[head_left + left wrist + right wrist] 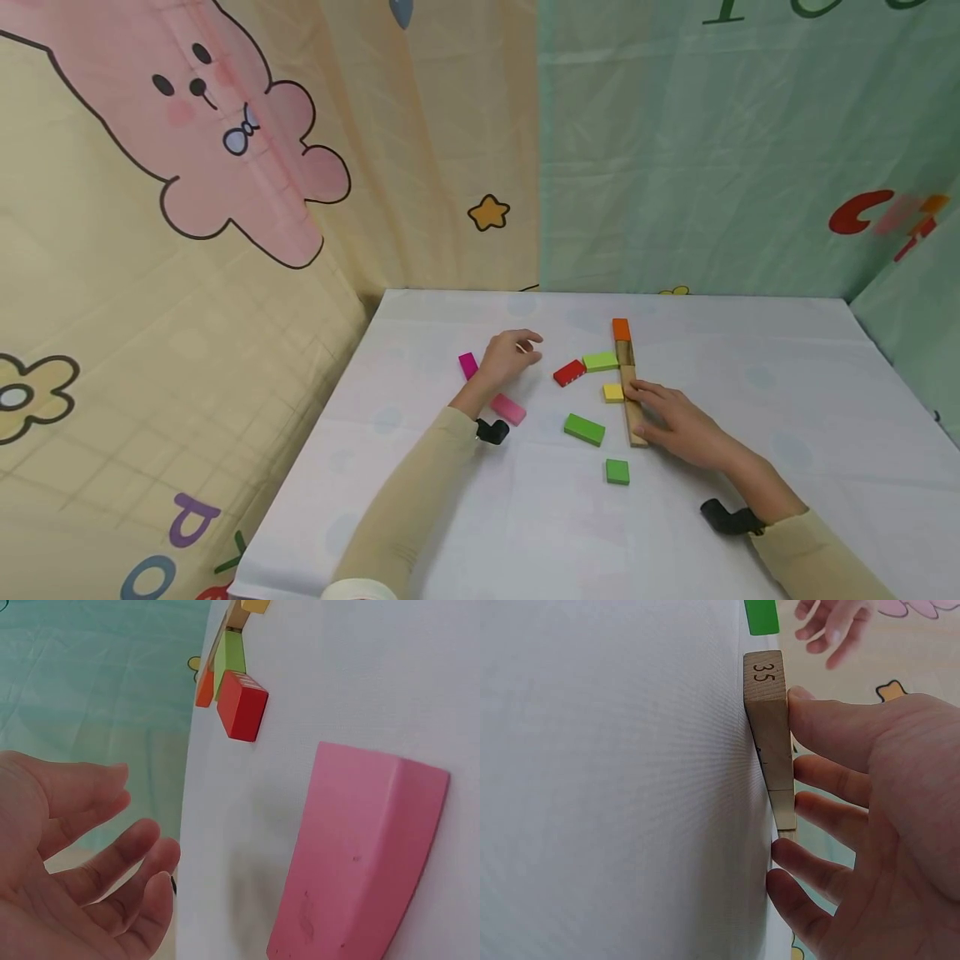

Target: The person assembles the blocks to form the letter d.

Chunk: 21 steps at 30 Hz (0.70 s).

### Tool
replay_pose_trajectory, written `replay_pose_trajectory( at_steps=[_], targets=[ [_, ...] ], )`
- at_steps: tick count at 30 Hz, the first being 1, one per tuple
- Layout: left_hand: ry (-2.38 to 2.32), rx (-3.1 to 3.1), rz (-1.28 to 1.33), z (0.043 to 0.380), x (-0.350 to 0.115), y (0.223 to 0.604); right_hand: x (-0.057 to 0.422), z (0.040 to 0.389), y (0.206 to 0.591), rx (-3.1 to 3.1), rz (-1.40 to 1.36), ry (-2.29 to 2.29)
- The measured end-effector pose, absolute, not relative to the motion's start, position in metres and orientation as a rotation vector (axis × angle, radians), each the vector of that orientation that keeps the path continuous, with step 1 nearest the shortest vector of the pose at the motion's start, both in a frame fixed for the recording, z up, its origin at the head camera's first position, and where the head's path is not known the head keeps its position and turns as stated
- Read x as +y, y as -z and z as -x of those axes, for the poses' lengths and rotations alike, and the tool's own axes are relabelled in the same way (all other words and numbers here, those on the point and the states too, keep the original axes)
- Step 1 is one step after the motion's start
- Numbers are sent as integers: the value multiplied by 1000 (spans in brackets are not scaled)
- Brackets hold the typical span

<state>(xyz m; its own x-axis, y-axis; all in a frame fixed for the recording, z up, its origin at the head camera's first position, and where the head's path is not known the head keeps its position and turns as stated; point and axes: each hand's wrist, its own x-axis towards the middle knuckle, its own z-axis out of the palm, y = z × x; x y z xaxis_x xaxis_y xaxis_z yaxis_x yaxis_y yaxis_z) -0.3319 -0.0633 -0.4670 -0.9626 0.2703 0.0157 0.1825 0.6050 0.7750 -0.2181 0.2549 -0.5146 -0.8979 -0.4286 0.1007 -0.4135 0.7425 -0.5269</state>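
My left hand hovers over the left part of the table with loosely bent fingers and holds nothing. Below it lie a pink block and a magenta block, the latter partly hidden by the arm. Fingertips and thumb of my right hand touch a line of plain wooden blocks, the nearest end marked "35" in the right wrist view. An orange block ends this line at the far side. A light green block and a yellow block sit against its left side.
A red block touches or nearly touches the light green one. Nearer me lie a long green block and a short green block. A white cloth covers the table; printed curtains hang behind it.
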Motion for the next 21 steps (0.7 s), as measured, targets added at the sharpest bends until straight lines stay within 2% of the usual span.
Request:
replay_pose_trajectory(
  at_steps=[12, 21],
  targets=[
    [-1257, 2814, -486, 332, -82, 462, 256, 219, 517, 2908, 717, 870],
    [-1318, 2854, -459, 335, -101, 465, 255, 218, 515, 2909, 702, 869]
  ],
)
